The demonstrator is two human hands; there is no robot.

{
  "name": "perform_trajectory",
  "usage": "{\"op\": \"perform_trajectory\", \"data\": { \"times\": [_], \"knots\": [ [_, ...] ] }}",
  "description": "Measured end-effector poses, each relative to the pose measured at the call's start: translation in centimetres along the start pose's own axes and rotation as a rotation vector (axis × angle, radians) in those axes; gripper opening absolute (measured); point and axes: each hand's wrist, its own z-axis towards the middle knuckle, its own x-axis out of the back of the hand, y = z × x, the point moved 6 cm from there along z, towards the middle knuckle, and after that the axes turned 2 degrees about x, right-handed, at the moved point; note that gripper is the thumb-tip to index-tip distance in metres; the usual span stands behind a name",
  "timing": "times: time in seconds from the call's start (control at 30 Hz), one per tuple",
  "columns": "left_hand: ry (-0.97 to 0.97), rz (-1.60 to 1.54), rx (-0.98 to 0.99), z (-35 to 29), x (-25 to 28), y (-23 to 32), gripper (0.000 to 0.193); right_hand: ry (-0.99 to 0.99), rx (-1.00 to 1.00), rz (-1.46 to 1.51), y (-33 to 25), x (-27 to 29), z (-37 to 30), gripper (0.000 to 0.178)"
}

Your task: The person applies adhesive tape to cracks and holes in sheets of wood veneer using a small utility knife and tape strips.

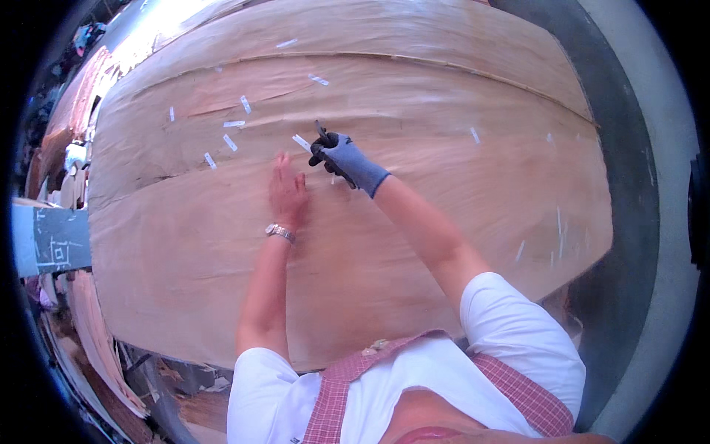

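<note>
From the head camera, we lean over a large sheet of thin wood veneer (414, 222) spread across the desk. Our bare left hand (287, 194) lies flat on it, fingers released and pressing the sheet down just below a long split (222, 163). Our right hand (342, 157), in a blue-grey glove, is clenched around a small dark tool (320, 133), its tip touching a white tape strip (301, 142) on the split.

Several tape strips (231, 142) already sit along the cracks to the left, and more near the right edge (560, 222), so we judge the patching well under way. The split to the left looks open in places.

We cannot make out what the tool is. The desk is hidden under the sheet, and the piles at the left rim (74, 185) are too warped and dim to name.
</note>
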Motion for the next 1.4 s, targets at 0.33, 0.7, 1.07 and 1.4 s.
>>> {"op": "perform_trajectory", "data": {
  "times": [0.33, 0.7, 1.07, 1.4],
  "knots": [
    [-0.167, 0.100, -0.302, 2.2, 0.3, 0.7, 0.040, 0.203, 0.136, -1.116, 3.0, 0.0, 2.3, 0.027],
    [-0.267, -0.730, 0.205, 1.4, 4.3, -3.9, 0.036, 0.325, 0.056, -0.230, -1.0, -8.5, -7.8, 0.017],
    [-0.235, -0.898, 0.503, -5.0, 19.1, -19.6, 0.030, 0.198, 0.100, -0.028, 4.1, -30.1, -10.2, 0.017],
    [-0.050, 0.217, -0.167, 6.3, 24.3, -34.5, 0.068, 0.317, 0.190, 0.017, 1.0, -38.6, 7.5, 0.016]
  ]
}}
